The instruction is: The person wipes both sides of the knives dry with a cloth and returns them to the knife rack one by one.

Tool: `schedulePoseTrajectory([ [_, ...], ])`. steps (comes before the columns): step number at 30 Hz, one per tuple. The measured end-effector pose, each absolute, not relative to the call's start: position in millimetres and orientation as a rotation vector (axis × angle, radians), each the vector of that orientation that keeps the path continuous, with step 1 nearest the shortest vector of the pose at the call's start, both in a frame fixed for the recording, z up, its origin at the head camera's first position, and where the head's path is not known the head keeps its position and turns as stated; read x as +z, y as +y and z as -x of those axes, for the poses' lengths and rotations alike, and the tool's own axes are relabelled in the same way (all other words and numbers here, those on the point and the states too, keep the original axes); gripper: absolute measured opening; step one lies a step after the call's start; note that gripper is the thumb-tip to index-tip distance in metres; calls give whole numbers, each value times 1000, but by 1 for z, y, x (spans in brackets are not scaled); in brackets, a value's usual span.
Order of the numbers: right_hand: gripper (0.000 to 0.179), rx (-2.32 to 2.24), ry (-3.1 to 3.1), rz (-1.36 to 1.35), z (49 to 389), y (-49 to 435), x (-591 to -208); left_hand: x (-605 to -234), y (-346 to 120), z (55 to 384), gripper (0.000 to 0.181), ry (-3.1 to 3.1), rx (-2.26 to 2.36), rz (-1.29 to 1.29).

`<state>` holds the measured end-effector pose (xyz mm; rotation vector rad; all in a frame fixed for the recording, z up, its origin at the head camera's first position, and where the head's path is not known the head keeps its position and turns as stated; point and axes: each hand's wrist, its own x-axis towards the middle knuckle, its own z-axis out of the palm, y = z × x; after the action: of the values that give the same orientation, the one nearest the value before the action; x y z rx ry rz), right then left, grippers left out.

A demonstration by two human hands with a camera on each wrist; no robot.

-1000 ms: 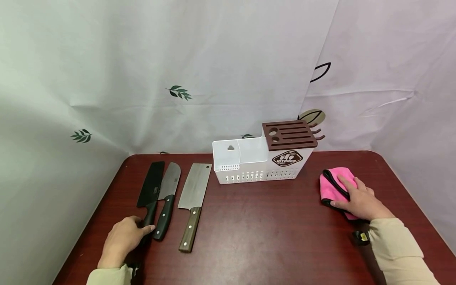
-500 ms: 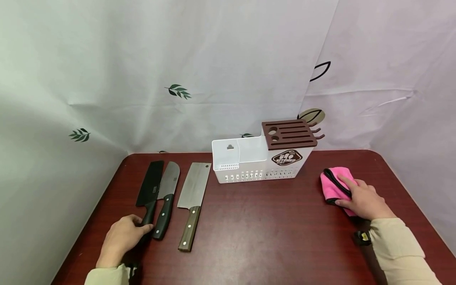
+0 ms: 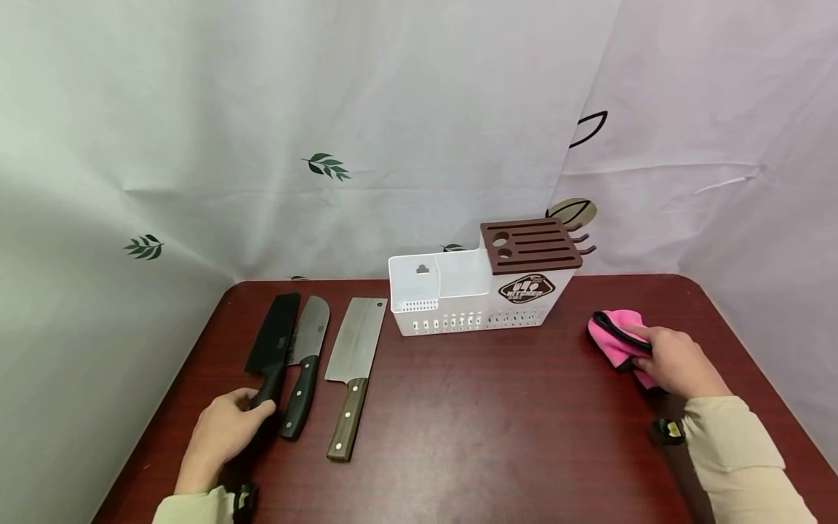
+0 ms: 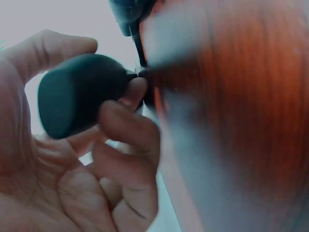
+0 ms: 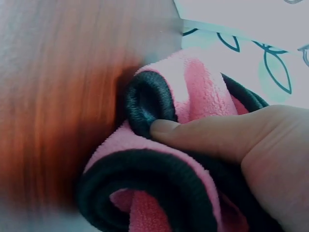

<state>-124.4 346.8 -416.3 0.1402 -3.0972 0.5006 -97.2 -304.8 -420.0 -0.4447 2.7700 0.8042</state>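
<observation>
At the left of the table my left hand (image 3: 221,431) grips the handle of a black-bladed kitchen knife (image 3: 273,336). In the left wrist view its dark handle (image 4: 79,94) sits between thumb and fingers, and the blade is blurred. Right beside it lies a steel knife with a riveted black handle (image 3: 301,397), then a cleaver (image 3: 356,342) with a wooden handle. Over on the right, my right hand (image 3: 684,362) holds a folded pink cloth (image 3: 612,342) with black edging. The right wrist view shows the thumb pressing into the bunched cloth (image 5: 205,92).
A white knife holder (image 3: 458,320) with a brown slotted top (image 3: 530,246) and side hooks stands at the back of the reddish-brown table (image 3: 491,407). Behind and beside the table hangs a pale curtain (image 3: 425,109) with leaf prints.
My left hand has tightened on the black knife's handle, and the knife has shifted slightly left. My right fingers have curled round the cloth, bunching it up.
</observation>
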Motion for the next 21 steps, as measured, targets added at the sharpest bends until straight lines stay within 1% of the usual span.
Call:
schedulePoseTrajectory([
  [3,41,522,-3089,-120,123,346,-416,-421,-304,97,52,2777,860,477],
  [5,45,531,-3077,-115,122,347,-416,-420,-304,98,51,2777,900,495],
  [11,49,534,-3031,-103,117,349,-413,-417,-300,101,59,2772,957,476],
  [13,50,535,-3018,-92,116,350,-412,-417,-299,101,58,2776,979,469],
  [15,51,532,-3005,-80,115,350,-410,-418,-298,101,56,2768,1010,479],
  [17,47,533,-3003,-63,115,351,-409,-419,-297,100,53,2750,1048,496],
  [21,41,536,-2972,-39,113,350,-407,-421,-297,98,41,2731,1121,528],
])
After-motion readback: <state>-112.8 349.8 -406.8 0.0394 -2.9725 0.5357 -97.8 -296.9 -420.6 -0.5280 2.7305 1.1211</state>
